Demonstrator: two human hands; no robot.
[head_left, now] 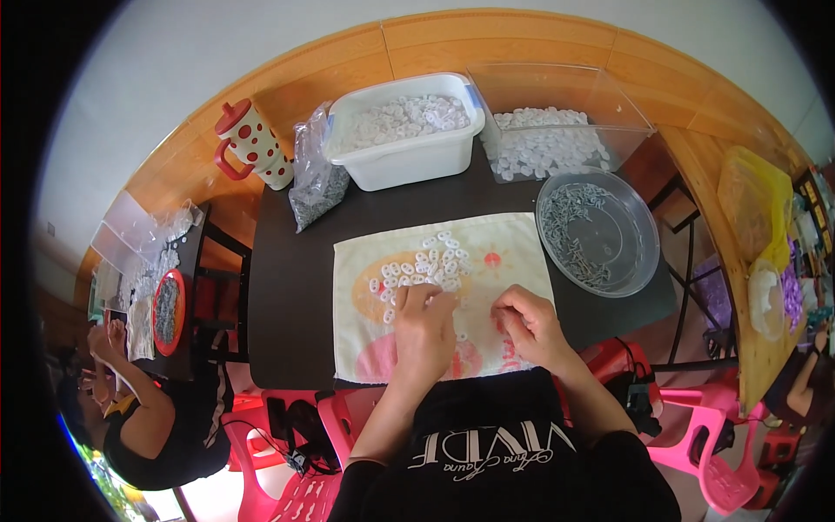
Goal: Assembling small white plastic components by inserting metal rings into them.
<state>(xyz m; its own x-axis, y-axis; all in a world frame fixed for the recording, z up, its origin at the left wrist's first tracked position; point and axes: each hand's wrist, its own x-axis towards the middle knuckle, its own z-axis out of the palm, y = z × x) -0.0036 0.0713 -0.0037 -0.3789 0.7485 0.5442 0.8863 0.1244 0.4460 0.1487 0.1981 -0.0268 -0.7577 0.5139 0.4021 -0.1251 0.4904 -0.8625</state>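
My left hand (424,335) is over the middle of a patterned cream towel (348,261), its fingers curled inward at the near edge of a heap of small white oval plastic pieces with holes (426,268). What those fingers hold, if anything, is hidden. To its right, my right hand (531,326) has thumb and fingers pinched together above the towel; anything between them is too small to make out. The two hands are apart, fingertips facing each other. A clear round tub with grey screws (648,235) stands beyond my right hand, touching the towel's right edge.
Along the back of the dark table (291,322) stand a spotted tumbler (254,143), a bag of screws (317,191), a white bin (400,165) and a clear box (557,161), both holding white pieces. Another person (156,418) works at a table on the left. Pink chairs (713,452) stand nearby.
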